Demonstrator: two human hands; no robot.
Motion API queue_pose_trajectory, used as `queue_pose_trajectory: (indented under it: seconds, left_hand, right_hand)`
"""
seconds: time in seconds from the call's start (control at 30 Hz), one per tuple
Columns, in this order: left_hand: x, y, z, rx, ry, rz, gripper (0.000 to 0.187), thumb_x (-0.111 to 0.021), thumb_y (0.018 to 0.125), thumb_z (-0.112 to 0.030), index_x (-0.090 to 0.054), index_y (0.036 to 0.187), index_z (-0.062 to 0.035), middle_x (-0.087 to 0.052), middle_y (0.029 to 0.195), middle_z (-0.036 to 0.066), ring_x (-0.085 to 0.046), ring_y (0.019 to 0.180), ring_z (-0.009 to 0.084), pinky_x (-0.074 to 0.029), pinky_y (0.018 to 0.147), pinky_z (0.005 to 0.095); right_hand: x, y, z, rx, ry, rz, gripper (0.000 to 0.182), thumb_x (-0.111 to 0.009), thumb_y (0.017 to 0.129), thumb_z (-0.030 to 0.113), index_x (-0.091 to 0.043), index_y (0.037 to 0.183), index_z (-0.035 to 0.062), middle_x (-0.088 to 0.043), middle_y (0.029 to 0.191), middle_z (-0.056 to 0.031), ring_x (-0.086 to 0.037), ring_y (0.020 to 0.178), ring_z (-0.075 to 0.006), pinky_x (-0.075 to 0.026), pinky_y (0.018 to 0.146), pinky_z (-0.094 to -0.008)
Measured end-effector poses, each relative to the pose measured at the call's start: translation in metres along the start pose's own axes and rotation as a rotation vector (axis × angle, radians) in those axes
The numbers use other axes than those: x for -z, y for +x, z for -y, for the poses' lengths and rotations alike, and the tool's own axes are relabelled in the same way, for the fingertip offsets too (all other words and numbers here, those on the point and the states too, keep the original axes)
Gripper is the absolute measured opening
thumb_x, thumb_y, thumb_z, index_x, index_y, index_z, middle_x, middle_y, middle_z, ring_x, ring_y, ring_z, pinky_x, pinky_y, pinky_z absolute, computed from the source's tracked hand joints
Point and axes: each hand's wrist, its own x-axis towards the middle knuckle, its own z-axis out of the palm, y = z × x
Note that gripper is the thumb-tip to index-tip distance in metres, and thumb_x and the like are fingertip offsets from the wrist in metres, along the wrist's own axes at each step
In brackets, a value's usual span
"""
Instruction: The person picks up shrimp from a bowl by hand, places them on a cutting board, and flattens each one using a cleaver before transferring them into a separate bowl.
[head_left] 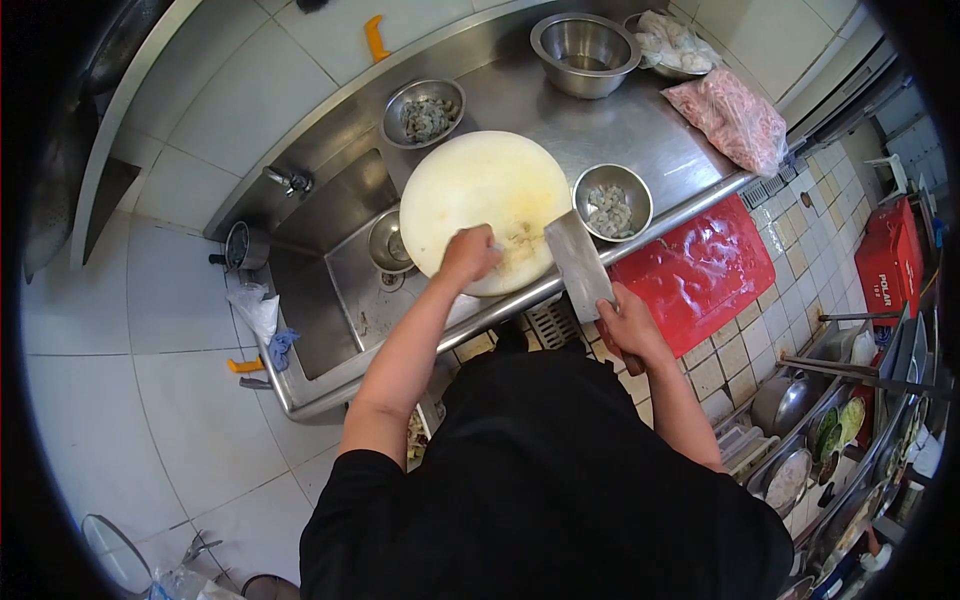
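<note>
My right hand point(632, 322) is closed round the wooden handle of a cleaver point(580, 262), whose wide blade points up and left, its tip by the right edge of the round cutting board point(470, 180). Over the lower part of the board is my left hand point(470, 255), fingers curled together; a small pale thing shows at the fingertips, too small to name. Wet bits and stains lie on the board beside it. Right of the board stands a metal bowl point(612, 168) with greyish pieces like shrimp. Another bowl point(460, 92) with similar pieces stands behind the board.
A sink point(310, 300) with a small bowl point(376, 243) lies left of the board. Stacked metal bowls point(540, 45) and a bag of pink meat point(732, 120) stand at the back right. A red tray or lid point(700, 275) lies beyond the counter's front edge.
</note>
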Motion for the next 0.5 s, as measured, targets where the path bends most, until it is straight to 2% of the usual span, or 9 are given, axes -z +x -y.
queue_pose_trajectory:
  seconds: [0.03, 0.1, 0.13, 0.2, 0.23, 0.3, 0.33, 0.4, 0.5]
  left_hand:
    - [0.007, 0.01, 0.01, 0.04, -0.047, -0.051, 0.021, -0.073, 0.076, -0.02, -0.067, 0.089, -0.0045, -0.071, 0.087, 0.018, -0.068, 0.084, 0.0357, -0.054, 0.076, 0.0431]
    - [0.036, 0.043, 0.043, 0.051, -0.073, -0.224, 0.018, -0.072, 0.077, -0.019, -0.067, 0.087, -0.0055, -0.07, 0.083, 0.019, -0.069, 0.082, 0.0344, -0.054, 0.073, 0.0422]
    - [0.061, 0.061, 0.054, 0.061, -0.062, -0.268, 0.018, -0.072, 0.077, -0.016, -0.068, 0.091, -0.0054, -0.071, 0.087, 0.018, -0.07, 0.084, 0.0322, -0.054, 0.075, 0.0403]
    - [0.1, 0.098, 0.08, 0.033, -0.13, -0.426, 0.025, -0.071, 0.077, -0.011, -0.07, 0.101, -0.0051, -0.073, 0.093, 0.016, -0.071, 0.088, 0.0279, -0.055, 0.079, 0.0373]
    - [0.111, 0.115, 0.093, -0.007, -0.21, -0.54, 0.029, -0.07, 0.078, -0.008, -0.071, 0.108, -0.0049, -0.074, 0.096, 0.014, -0.072, 0.09, 0.0258, -0.056, 0.08, 0.036]
    - [0.133, 0.138, 0.094, 0.01, -0.521, -0.614, 0.036, -0.067, 0.081, -0.003, -0.069, 0.117, -0.0043, -0.074, 0.102, 0.012, -0.071, 0.093, 0.0229, -0.056, 0.083, 0.0349]
    - [0.134, 0.145, 0.087, -0.001, -0.524, -0.603, 0.036, -0.067, 0.081, -0.003, -0.069, 0.117, -0.0043, -0.074, 0.102, 0.012, -0.071, 0.093, 0.0229, -0.056, 0.083, 0.0349]
    - [0.131, 0.157, 0.07, -0.073, -0.546, -0.79, 0.032, -0.065, 0.084, -0.004, -0.069, 0.116, -0.0041, -0.074, 0.101, 0.012, -0.071, 0.093, 0.022, -0.056, 0.083, 0.0347]
    - [0.089, 0.167, 0.027, -0.14, -0.471, -0.608, 0.029, -0.064, 0.086, -0.005, -0.07, 0.115, -0.0047, -0.075, 0.1, 0.011, -0.071, 0.094, 0.0207, -0.055, 0.084, 0.0339]
  right_hand:
    - [0.004, -0.003, 0.003, 0.004, 0.002, -0.006, 0.03, -0.056, 0.097, 0.024, -0.056, 0.11, -0.0031, -0.066, 0.095, -0.0287, -0.068, 0.091, -0.043, -0.051, 0.079, -0.0488]
    - [0.012, -0.013, 0.007, -0.139, 0.098, -0.014, 0.026, -0.057, 0.098, 0.022, -0.057, 0.109, -0.0017, -0.065, 0.079, -0.0184, -0.067, 0.067, -0.0285, -0.052, 0.061, -0.042]
    - [0.014, -0.015, -0.001, -0.142, 0.1, -0.019, 0.026, -0.057, 0.098, 0.022, -0.057, 0.109, -0.0017, -0.065, 0.079, -0.0184, -0.067, 0.067, -0.0285, -0.052, 0.061, -0.042]
    - [0.016, -0.019, -0.018, -0.138, 0.255, -0.052, 0.021, -0.056, 0.099, 0.019, -0.058, 0.109, 0.0007, -0.058, 0.068, -0.0072, -0.057, 0.05, -0.0143, -0.045, 0.047, -0.0337]
    - [0.019, -0.022, -0.016, -0.14, 0.255, -0.06, 0.021, -0.056, 0.099, 0.019, -0.058, 0.109, 0.0007, -0.058, 0.068, -0.0072, -0.057, 0.05, -0.0143, -0.045, 0.047, -0.0337]
    - [0.029, -0.032, -0.011, -0.161, 0.304, -0.122, 0.017, -0.054, 0.1, 0.016, -0.057, 0.108, 0.0018, -0.055, 0.065, -0.0027, -0.053, 0.047, -0.0107, -0.042, 0.044, -0.0302]
    - [0.032, -0.035, -0.012, -0.168, 0.307, -0.135, 0.017, -0.054, 0.1, 0.016, -0.057, 0.108, 0.0018, -0.055, 0.065, -0.0027, -0.053, 0.047, -0.0107, -0.042, 0.044, -0.0302]
    - [0.039, -0.044, -0.019, -0.195, 0.351, -0.186, 0.017, -0.054, 0.102, 0.018, -0.056, 0.107, 0.002, -0.052, 0.066, -0.0006, -0.05, 0.048, -0.0092, -0.042, 0.044, -0.0272]
    - [0.044, -0.056, -0.043, -0.208, 0.381, -0.297, 0.014, -0.054, 0.102, 0.016, -0.056, 0.105, 0.0024, -0.052, 0.063, -0.0011, -0.05, 0.046, -0.0098, -0.043, 0.043, -0.0275]
